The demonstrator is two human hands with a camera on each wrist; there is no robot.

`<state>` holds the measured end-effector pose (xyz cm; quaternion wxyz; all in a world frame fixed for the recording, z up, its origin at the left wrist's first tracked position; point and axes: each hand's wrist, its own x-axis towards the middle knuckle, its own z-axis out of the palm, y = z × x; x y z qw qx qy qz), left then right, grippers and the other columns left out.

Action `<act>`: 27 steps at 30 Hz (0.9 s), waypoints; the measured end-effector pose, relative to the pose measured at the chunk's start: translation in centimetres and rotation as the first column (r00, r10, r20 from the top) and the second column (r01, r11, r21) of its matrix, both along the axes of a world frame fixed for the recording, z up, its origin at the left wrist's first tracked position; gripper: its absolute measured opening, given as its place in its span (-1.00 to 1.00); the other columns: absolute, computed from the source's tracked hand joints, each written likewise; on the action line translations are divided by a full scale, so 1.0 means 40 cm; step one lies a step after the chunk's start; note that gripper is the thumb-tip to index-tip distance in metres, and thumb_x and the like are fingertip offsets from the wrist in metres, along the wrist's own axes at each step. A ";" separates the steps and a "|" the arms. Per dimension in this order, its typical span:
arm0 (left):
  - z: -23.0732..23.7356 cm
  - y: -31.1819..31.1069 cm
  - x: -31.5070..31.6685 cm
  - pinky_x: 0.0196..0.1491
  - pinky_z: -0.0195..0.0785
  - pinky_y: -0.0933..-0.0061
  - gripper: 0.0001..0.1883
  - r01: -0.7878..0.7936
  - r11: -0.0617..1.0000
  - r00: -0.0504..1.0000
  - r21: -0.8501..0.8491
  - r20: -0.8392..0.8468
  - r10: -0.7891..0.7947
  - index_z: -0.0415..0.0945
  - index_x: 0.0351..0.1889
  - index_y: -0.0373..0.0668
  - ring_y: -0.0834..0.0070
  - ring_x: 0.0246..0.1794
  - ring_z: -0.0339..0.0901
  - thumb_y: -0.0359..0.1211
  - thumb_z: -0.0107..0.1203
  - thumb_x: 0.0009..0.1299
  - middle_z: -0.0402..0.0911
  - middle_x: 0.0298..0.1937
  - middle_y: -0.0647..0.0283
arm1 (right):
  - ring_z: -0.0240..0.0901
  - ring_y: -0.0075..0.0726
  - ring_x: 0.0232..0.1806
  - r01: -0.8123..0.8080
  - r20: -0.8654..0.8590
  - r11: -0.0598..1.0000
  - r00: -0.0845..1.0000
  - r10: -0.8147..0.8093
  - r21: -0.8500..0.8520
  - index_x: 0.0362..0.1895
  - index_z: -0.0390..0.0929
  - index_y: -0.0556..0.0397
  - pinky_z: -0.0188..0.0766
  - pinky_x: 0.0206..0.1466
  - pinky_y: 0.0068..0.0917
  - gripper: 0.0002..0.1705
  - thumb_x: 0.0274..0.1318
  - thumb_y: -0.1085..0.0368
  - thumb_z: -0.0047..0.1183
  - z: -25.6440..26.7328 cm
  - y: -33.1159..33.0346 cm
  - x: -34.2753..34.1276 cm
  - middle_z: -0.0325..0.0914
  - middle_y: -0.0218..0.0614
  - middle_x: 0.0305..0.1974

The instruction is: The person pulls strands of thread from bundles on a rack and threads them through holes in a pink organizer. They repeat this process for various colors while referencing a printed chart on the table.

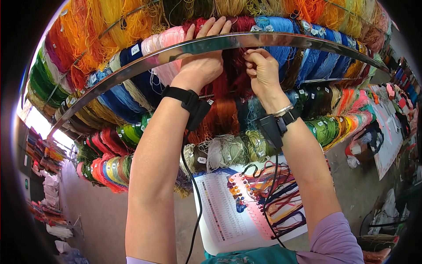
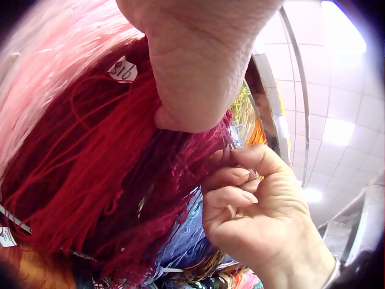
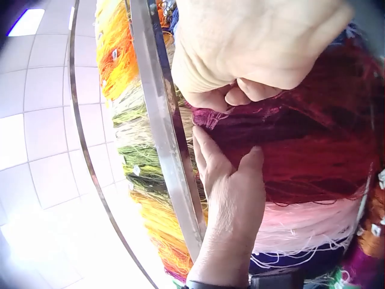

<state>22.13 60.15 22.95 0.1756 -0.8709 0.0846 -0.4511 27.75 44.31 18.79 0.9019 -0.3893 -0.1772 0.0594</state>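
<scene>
My left hand rests spread on the dark red thread, thumb apart from the fingers. My right hand pinches thin strands at that thread's edge. The thread hangs behind the rail, between pink thread and blue thread.

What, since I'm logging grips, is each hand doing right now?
Left hand: open, resting on red thread.
Right hand: closed, pinching red thread.

Your head camera looks forward and down over your hands; your 2 wrist views, closer, share dark-red thread and ceiling.
</scene>
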 end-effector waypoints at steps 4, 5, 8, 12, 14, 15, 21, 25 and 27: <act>-0.002 0.000 0.002 0.51 -0.09 -0.03 -0.16 -0.001 1.000 1.000 0.005 0.010 0.001 0.11 0.53 -0.01 0.35 0.55 0.09 -0.36 0.15 0.23 0.16 0.55 0.34 | 0.32 -0.64 -0.56 -0.028 -0.026 0.999 0.999 0.029 0.039 -0.40 0.54 0.09 0.06 -0.62 -0.72 -0.89 0.02 0.58 0.11 -0.004 -0.020 -0.004 0.51 -0.39 -0.48; -0.002 0.000 0.002 0.51 -0.10 -0.04 -0.16 -0.002 1.000 1.000 0.007 0.011 0.002 0.11 0.53 -0.01 0.34 0.55 0.09 -0.36 0.16 0.22 0.16 0.55 0.34 | 0.32 -0.64 -0.55 -0.039 -0.031 0.998 0.999 0.041 0.049 -0.39 0.54 0.10 0.07 -0.62 -0.72 -0.89 0.02 0.58 0.11 -0.006 -0.026 -0.005 0.51 -0.39 -0.48; -0.002 -0.001 0.001 0.51 -0.10 -0.04 -0.16 0.001 1.000 1.000 0.005 0.006 -0.001 0.11 0.53 -0.01 0.34 0.54 0.10 -0.36 0.16 0.22 0.17 0.55 0.33 | 0.32 -0.64 -0.55 -0.066 -0.012 0.994 0.998 0.067 0.081 -0.36 0.54 0.10 0.06 -0.61 -0.72 -0.89 0.02 0.57 0.11 -0.025 -0.041 -0.001 0.51 -0.37 -0.47; -0.002 -0.003 0.001 0.51 -0.10 -0.05 -0.15 0.004 1.000 1.000 -0.003 0.011 -0.004 0.11 0.53 -0.01 0.34 0.54 0.10 -0.37 0.16 0.21 0.17 0.54 0.33 | 0.28 -0.66 -0.60 -0.095 0.000 0.995 0.995 0.095 -0.002 -0.35 0.53 0.12 0.05 -0.61 -0.73 -0.97 0.13 0.49 0.11 -0.026 -0.066 -0.041 0.49 -0.42 -0.50; -0.001 -0.006 0.001 0.51 -0.10 -0.04 -0.14 -0.002 1.000 1.000 -0.014 0.004 0.002 0.10 0.53 0.01 0.34 0.55 0.09 -0.37 0.16 0.20 0.16 0.54 0.34 | 0.24 -0.68 -0.63 -0.103 0.028 0.987 0.994 0.107 -0.121 -0.36 0.53 0.13 0.06 -0.62 -0.72 -0.94 0.20 0.43 0.11 -0.014 -0.080 -0.065 0.47 -0.45 -0.52; -0.003 -0.007 0.003 0.51 -0.10 -0.04 -0.13 -0.015 1.000 1.000 -0.014 0.003 0.015 0.09 0.53 0.03 0.34 0.55 0.08 -0.37 0.16 0.20 0.16 0.55 0.34 | 0.25 -0.69 -0.63 -0.120 0.070 0.979 0.989 0.133 -0.166 -0.35 0.55 0.13 0.07 -0.62 -0.71 -0.92 0.23 0.40 0.10 -0.024 -0.087 -0.063 0.49 -0.44 -0.51; -0.001 -0.010 0.008 0.53 -0.12 -0.04 -0.11 -0.052 0.998 0.998 -0.039 -0.028 0.051 0.02 0.55 0.09 0.35 0.57 0.05 -0.40 0.11 0.20 0.10 0.56 0.37 | 0.35 -0.60 -0.53 0.091 0.290 0.759 0.948 0.133 -0.645 -0.27 0.62 0.17 0.29 -0.48 -0.54 -0.80 0.34 0.31 0.03 -0.121 -0.211 -0.160 0.51 -0.45 -0.50; -0.001 -0.014 0.009 0.52 -0.11 -0.03 -0.13 -0.065 0.997 0.998 -0.029 -0.019 0.064 0.02 0.55 0.11 0.35 0.57 0.03 -0.40 0.07 0.22 0.10 0.57 0.41 | 0.46 -0.47 -0.38 0.124 0.275 0.352 0.866 0.418 -0.928 -0.28 0.61 0.21 0.43 -0.23 -0.44 -0.75 0.35 0.27 0.01 -0.245 -0.507 -0.291 0.57 -0.31 -0.44; -0.004 -0.016 0.022 0.51 -0.11 -0.05 -0.20 -0.051 0.998 0.998 -0.028 0.026 0.052 0.14 0.51 0.11 0.37 0.55 0.08 -0.41 0.07 0.22 0.18 0.54 0.38 | 0.47 -0.48 -0.38 -0.159 -0.090 0.188 0.939 0.333 -0.969 -0.30 0.59 0.21 0.42 -0.26 -0.44 -0.77 0.31 0.28 0.05 -0.246 -0.678 -0.400 0.58 -0.24 -0.43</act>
